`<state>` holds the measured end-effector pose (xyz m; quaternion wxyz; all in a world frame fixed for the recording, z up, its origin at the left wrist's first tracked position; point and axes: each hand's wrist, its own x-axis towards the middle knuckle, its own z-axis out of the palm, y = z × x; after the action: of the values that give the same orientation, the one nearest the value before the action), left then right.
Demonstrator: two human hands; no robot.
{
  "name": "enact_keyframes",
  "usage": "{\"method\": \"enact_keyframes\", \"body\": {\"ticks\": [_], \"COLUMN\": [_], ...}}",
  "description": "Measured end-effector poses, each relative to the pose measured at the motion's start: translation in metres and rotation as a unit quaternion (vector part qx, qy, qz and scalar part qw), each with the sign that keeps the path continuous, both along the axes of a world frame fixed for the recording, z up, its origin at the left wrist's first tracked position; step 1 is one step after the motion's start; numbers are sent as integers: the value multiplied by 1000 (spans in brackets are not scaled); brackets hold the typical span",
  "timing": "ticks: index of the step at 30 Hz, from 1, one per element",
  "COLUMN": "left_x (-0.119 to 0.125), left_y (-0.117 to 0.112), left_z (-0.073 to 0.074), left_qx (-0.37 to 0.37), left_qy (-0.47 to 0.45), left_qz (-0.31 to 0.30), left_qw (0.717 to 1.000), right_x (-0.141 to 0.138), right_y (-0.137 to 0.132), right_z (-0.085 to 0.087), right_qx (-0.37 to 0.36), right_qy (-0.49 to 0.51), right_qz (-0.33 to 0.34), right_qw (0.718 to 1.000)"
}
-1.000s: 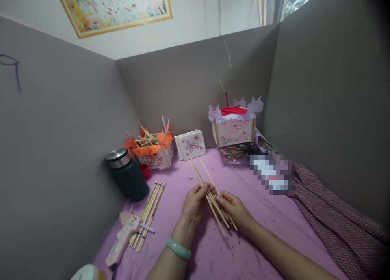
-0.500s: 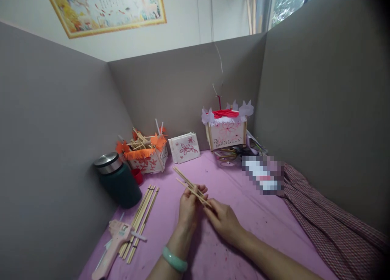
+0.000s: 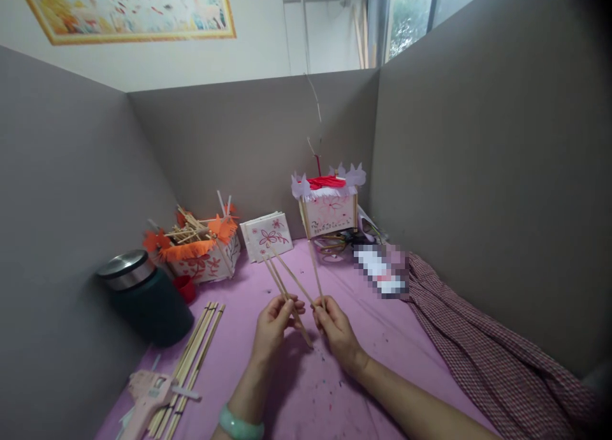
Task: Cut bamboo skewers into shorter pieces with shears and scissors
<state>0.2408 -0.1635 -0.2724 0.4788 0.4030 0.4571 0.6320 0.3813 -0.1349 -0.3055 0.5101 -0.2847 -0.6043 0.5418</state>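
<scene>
The step in hand looks like handling and separating loose wooden sticks (image 3: 303, 333) above the middle of the table (image 3: 396, 376), with some in each hand. The left hand (image 3: 274, 325) pinches what look like 2 of them, nearly side by side, between thumb and fingers; they slant from near the folded flower-drawn sheets (image 3: 268, 237) down to below the fingertips. The right hand (image 3: 339, 331) has its thumb and fingers closed on the near ends of 2 more, which splay apart: 1 leans left towards the sheets, the other points up in front of the white box with lilac trim (image 3: 331, 213). The hands are near each other, each gripping narrowly. To the left lie the banded sticks (image 3: 203, 354), untouched, with the pink glue gun (image 3: 149, 389) partly over them. In my judgement, the next move calls for a light fingertip grip, with the left hand steadying its pair while the right brings its splayed 2 into line, near ends level. The likely trouble is a thin stick rolling or slipping, since each is held over only a short part of its length.
</scene>
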Motion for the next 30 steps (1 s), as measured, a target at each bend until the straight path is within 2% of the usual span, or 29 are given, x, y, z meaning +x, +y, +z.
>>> {"method": "enact_keyframes", "body": {"ticks": [4,8,14,18,20,22,24,27,29,30], "left_x": [2,5,0,-1,2,4,6,4,4,3], "left_y": [-3,-5,-4,2,7,11,13,14,15,15], "left_z": [6,8,11,0,-11,-22,-31,-37,-37,-36], "left_qx": [66,94,115,103,82,70,58,26,11,8], "left_qy": [75,48,27,5,0,-16,-22,-42,-57,-61], "left_qz": [63,94,107,88,92,113,158,220,233,235], "left_qw": [993,990,987,991,992,991,985,974,971,970], "right_x": [-3,-7,3,15,19,18,10,-25,-62,-84], "right_y": [-1,-3,8,20,26,35,47,62,66,66], "right_z": [-5,-8,2,-8,-16,-14,4,62,105,123], "right_qx": [31,21,158,169,142,123,131,193,176,126], "right_qy": [-64,-95,-167,-277,-336,-365,-358,-299,-235,-209], "right_qz": [30,52,-42,-88,-70,-44,-27,-41,28,86], "right_qw": [997,994,972,942,928,922,924,934,955,966]}}
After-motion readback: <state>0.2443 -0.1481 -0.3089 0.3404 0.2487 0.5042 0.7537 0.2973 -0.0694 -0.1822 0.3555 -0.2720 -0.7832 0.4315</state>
